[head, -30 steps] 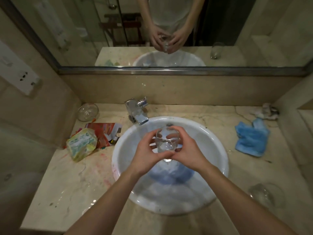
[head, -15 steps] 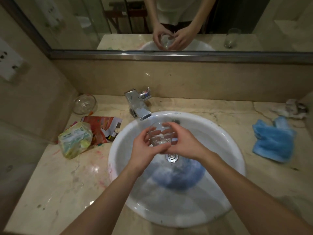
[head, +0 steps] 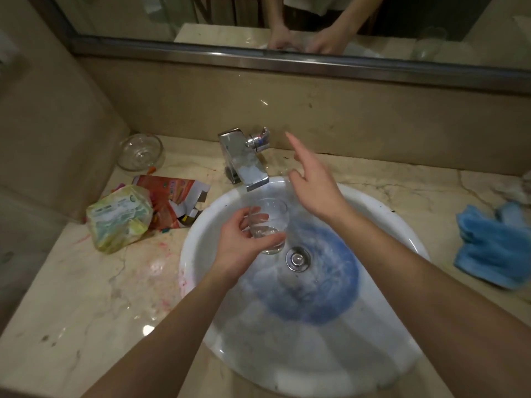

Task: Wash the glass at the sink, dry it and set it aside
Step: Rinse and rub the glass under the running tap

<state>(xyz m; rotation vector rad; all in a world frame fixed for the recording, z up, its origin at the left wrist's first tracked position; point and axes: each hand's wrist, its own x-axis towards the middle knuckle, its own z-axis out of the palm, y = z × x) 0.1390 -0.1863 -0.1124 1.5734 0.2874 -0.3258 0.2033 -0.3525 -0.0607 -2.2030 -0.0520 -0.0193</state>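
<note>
A clear drinking glass [head: 271, 222] is held upright over the white round sink [head: 373, 354], just below the chrome tap spout [head: 247, 170]. My left hand [head: 244, 242] is wrapped around the glass from the left. My right hand [head: 313, 185] is off the glass, fingers spread, stretched toward the tap handle [head: 260, 139] and a little to its right. The sink drain [head: 297, 258] sits right of the glass, with a blue stain around it. No water is seen running.
A blue cloth [head: 494, 248] lies on the marble counter at the right. Left of the sink are a yellow-green packet [head: 120, 221], a torn orange carton [head: 178, 202] and a small glass bowl [head: 140, 150]. A mirror runs along the back wall.
My right hand has let go of the glass and moved up toward the tap handle. The glass, now in the left hand alone, sits closer under the spout. The view has tilted down.
</note>
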